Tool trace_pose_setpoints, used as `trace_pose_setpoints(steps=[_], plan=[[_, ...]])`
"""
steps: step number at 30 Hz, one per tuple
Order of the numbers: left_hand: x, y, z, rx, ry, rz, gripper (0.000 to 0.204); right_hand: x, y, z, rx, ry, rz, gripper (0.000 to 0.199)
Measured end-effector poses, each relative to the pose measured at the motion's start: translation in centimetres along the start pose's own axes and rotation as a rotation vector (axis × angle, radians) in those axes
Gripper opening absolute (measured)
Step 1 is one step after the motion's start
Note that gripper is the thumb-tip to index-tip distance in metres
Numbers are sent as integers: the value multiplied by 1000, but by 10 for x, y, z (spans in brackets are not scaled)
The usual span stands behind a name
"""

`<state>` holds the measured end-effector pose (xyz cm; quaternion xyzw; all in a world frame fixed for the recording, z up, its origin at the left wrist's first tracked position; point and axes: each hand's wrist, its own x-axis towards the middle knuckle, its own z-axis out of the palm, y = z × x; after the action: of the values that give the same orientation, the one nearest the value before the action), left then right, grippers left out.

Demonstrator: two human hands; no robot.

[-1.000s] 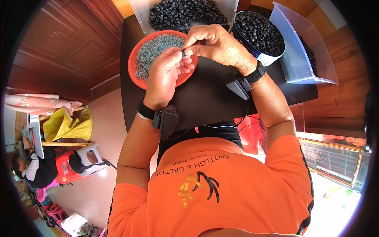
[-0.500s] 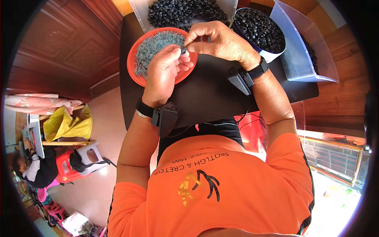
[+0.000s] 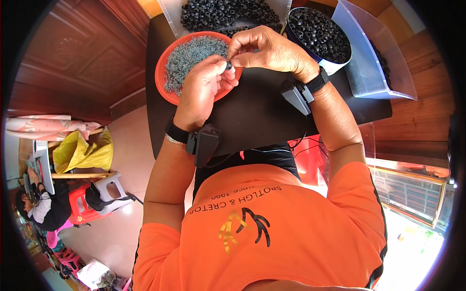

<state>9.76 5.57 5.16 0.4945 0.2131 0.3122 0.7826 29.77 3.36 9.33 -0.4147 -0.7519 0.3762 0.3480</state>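
The worktop [image 3: 262, 116] is a dark, matt black slab, its near edge pressed against the person's orange shirt [image 3: 272, 233], with a pale tiled floor [image 3: 131, 145] to the left and brown wooden panelling [image 3: 73, 63] beyond it. On that floor stand a yellow bag [image 3: 80, 153] and a red-and-white plastic stool [image 3: 97, 196], well apart from the worktop. Over the middle of the worktop the left hand [image 3: 204, 92] and right hand [image 3: 272, 51] meet, each wrist carrying a black strapped device. Both grips are closed by the fingertips on one small black ring [image 3: 228, 64], which hangs just above the near rim of the red bowl [image 3: 162, 80]. That bowl sits toward the worktop's left edge and holds a heap of small grey-green pieces [image 3: 191, 53]; the left hand covers its near right part. At the far edge lies a clear tray of black rings [image 3: 218, 12], and beside it, toward the far right corner, a round tub of black rings [image 3: 315, 31]. A clear plastic bin [image 3: 374, 63] stands at the right edge, just beside the tub.
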Motion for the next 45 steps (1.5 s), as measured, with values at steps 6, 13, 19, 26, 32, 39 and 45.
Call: trace_pose_setpoints(steps=[6,13,19,26,32,39,45], plan=[[2,-2,-2,-37,16,-4,21,0,1,1,-49,19,24,13],[2,-3,1,-48,44,-1,20,0,2,0,-30,6,15,12],[0,-1,4,-37,31,10,20,0,6,1,-81,-16,18,12],[2,1,-4,-1,72,-1,21,-5,-3,-15,-126,10,41,9],[3,-2,-4,-1,84,-3,22,-7,4,-20,-85,86,29,9],[8,1,-16,-208,249,156,19,0,16,-11,-243,154,10,10],[8,6,-20,-281,392,224,19,11,27,14,-596,170,-198,11]])
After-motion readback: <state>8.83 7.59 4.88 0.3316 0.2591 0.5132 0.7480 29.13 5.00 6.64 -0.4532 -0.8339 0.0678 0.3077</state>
